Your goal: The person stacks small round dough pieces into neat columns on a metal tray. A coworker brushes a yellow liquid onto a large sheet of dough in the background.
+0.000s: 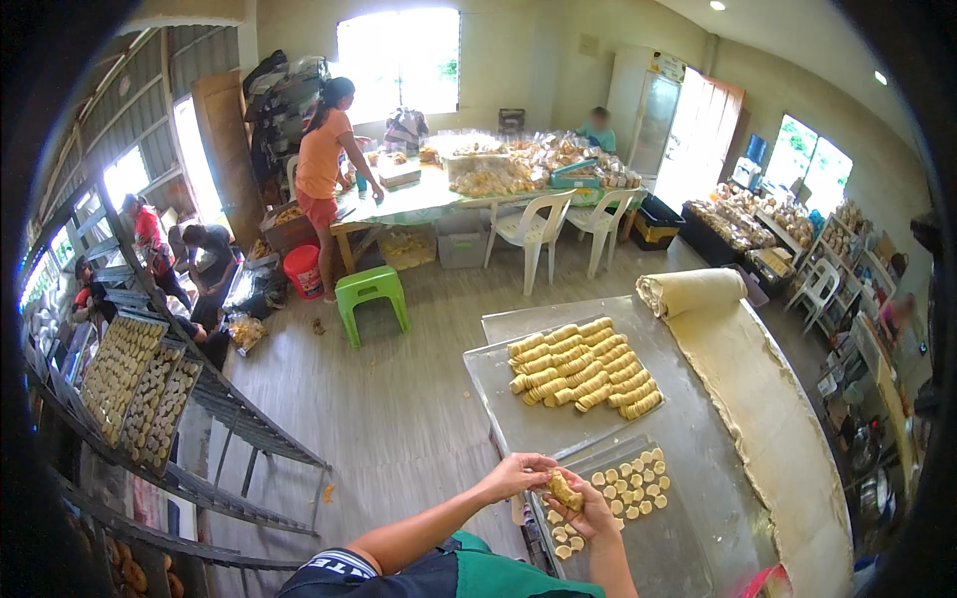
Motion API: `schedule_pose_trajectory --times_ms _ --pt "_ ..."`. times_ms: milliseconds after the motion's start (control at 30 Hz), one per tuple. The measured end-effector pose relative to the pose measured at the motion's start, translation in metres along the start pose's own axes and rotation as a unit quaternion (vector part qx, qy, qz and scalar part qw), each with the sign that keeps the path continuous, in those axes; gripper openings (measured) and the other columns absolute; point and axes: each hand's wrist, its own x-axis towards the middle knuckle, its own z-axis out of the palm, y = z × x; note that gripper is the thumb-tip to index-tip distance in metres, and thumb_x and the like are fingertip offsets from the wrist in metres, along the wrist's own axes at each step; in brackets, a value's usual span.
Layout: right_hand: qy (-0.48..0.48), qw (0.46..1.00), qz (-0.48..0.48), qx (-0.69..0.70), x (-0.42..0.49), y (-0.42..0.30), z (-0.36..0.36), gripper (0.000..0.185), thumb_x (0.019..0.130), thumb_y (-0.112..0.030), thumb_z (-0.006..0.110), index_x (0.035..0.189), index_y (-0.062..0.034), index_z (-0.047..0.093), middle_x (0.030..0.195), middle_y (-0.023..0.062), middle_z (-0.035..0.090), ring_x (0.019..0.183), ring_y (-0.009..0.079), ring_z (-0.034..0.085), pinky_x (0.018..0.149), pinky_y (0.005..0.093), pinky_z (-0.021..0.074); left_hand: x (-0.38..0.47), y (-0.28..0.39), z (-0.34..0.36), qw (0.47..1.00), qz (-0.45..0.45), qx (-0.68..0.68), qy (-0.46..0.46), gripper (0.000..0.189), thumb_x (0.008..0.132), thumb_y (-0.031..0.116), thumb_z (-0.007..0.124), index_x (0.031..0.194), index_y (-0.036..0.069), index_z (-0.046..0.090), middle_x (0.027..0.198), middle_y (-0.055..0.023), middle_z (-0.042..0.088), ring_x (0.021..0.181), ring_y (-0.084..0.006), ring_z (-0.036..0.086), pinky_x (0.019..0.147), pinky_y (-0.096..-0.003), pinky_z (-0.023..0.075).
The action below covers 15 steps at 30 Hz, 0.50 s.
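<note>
My right hand (591, 511) holds a short stack of dough rounds (562, 490) in its curled fingers. At the stack's upper end, the fingertips of my left hand (522, 476) pinch the dough. Below both hands lies a metal baking tray (665, 542) with single dough rounds (628, 489) spread over it in rows; my right hand and forearm hide part of them. Just beyond, another metal tray (516, 404) carries several rows of stacked dough rounds (579, 366), leaning against one another.
A long dough sheet (755, 404), rolled at its far end, covers the metal table's right side. At left, a metal rack (247, 418) holds filled trays (123, 374). A green stool (371, 303) stands on the floor. Beyond, a person (325, 164) stands at a table of bagged goods.
</note>
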Motion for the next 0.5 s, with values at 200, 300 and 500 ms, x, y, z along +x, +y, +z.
schedule_pose_trajectory --times_ms 200,300,500 --pt "0.037 0.999 -0.032 -0.018 -0.005 0.009 -0.005 0.038 0.094 -0.006 0.060 0.131 -0.0025 0.053 0.116 0.0106 0.064 0.105 0.0255 0.066 0.095 0.0375 0.0563 0.001 0.000 0.014 0.994 0.023 0.105 0.015 0.027 0.089 0.015 0.073 0.111 0.001 0.070 0.099 -0.0089 0.073 0.090 -0.0121 0.066 0.079 -0.0290 0.0551" --pt "0.052 0.994 -0.091 -0.017 -0.011 0.013 -0.007 0.034 0.092 -0.004 0.063 0.125 -0.0013 0.057 0.109 0.0109 0.068 0.095 0.0253 0.070 0.084 0.0345 0.0604 0.004 0.002 0.022 0.996 0.026 0.086 -0.004 0.026 0.089 0.015 0.072 0.110 0.000 0.070 0.098 -0.0081 0.073 0.090 -0.0118 0.067 0.080 -0.0289 0.0548" --pt "0.102 0.984 -0.149 -0.010 -0.032 0.010 -0.024 0.030 0.091 -0.006 0.066 0.120 -0.0055 0.061 0.100 0.0099 0.070 0.083 0.0225 0.071 0.070 0.0301 0.0606 0.015 -0.007 0.046 0.999 -0.022 -0.041 -0.019 0.021 0.092 0.012 0.068 0.111 0.002 0.069 0.099 -0.0029 0.071 0.088 -0.0085 0.064 0.077 -0.0236 0.0524"
